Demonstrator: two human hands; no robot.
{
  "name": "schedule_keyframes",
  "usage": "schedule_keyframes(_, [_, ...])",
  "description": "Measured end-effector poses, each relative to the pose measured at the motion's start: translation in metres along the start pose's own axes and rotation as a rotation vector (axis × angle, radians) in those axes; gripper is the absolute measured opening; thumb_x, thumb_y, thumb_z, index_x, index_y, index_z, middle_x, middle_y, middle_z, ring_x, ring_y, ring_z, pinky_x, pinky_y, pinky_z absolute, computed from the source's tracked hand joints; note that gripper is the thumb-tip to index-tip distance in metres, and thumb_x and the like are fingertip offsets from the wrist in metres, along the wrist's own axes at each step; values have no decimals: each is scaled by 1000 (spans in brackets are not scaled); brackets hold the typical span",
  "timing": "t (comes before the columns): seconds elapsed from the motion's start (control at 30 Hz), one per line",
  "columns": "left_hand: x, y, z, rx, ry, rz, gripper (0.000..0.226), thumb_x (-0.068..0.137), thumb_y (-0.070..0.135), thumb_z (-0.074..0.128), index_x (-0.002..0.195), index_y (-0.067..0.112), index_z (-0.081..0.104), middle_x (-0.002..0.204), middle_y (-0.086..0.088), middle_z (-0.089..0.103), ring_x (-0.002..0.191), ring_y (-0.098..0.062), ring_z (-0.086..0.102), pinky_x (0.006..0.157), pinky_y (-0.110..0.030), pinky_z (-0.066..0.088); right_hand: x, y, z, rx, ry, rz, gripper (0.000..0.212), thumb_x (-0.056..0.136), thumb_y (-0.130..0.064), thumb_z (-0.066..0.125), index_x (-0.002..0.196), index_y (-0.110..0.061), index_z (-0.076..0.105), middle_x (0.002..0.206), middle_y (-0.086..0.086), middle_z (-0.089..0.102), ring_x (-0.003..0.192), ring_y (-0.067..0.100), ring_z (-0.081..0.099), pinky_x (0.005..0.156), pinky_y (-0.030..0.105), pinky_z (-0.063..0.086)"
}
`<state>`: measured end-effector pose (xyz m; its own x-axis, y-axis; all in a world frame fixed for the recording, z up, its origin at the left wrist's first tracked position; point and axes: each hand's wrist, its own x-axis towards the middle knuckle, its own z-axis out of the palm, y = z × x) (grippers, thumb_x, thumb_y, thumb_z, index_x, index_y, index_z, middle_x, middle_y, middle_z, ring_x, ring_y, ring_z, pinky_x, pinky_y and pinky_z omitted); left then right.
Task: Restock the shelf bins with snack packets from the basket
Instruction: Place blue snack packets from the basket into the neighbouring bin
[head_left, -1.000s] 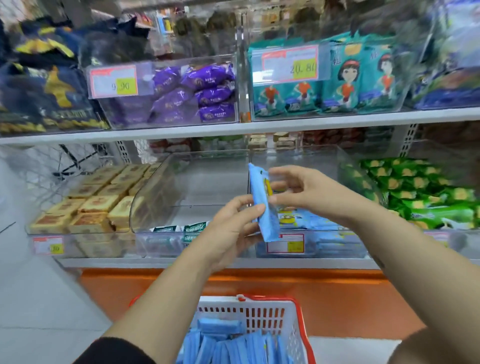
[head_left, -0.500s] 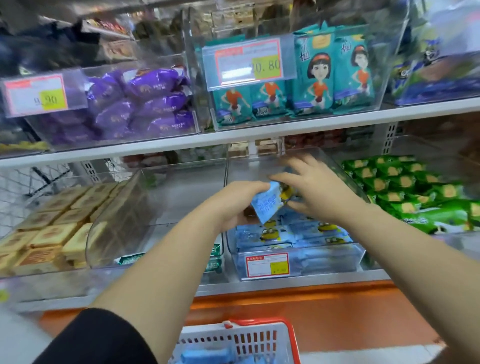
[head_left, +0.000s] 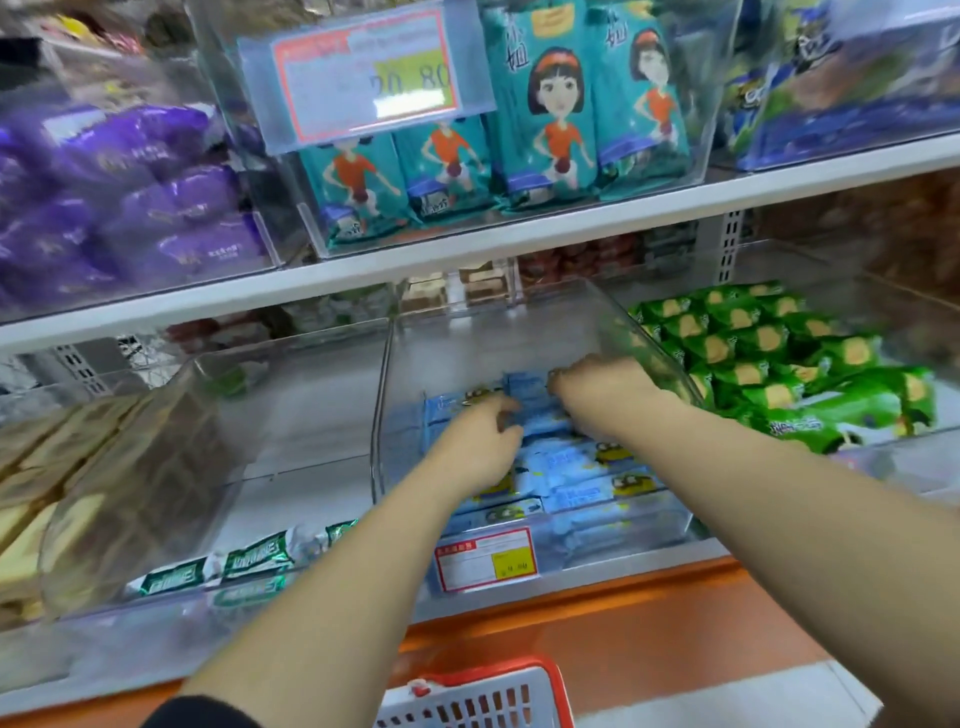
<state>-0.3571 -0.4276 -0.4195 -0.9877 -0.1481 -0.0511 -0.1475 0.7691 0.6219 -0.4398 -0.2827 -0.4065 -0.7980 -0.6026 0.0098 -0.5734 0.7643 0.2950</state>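
Note:
Both hands reach into the clear middle bin on the lower shelf. It holds a layer of blue snack packets. My left hand and my right hand lie low over the pile, fingers curled down. Between them they hold one blue packet by its ends, flat on top of the others near the bin's back. The red-rimmed white basket shows at the bottom edge; its contents are out of view.
To the right is a bin of green packets. On the left, a nearly bare clear bin holds a few green-white packets at its front, beside a bin of tan biscuits. The upper shelf carries teal and purple packets. A price tag fronts the middle bin.
The hands have carried the blue packet from in front of the shelf down into the middle bin and laid it flat. The view has moved closer and the basket has slid down out of sight.

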Motion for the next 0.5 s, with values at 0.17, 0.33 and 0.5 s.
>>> schedule_keyframes(0.17, [7,-6,11,158,-106,25,43,101,17,49,144,15,48,149,-5,48,133,-21,47,105,-24,37,0,3,-4,69,-140,-9,45,94,-2,51,136,-17,54,131,9,57,121,29,55,87,38,48])
schedule_keyframes(0.33, [11,-7,18,178,-130,25,45,101,21,49,145,16,48,151,-5,47,135,-21,46,107,-24,36,-3,0,5,157,-204,-41,57,92,-4,54,145,-24,42,139,11,48,122,32,53,91,43,51])
schedule_keyframes(0.5, [9,-3,22,153,-142,35,40,102,23,48,141,17,54,145,-4,53,130,-21,51,107,-29,40,-7,-8,6,186,-368,-53,54,93,-5,47,144,-20,41,136,11,52,116,31,54,92,43,51])
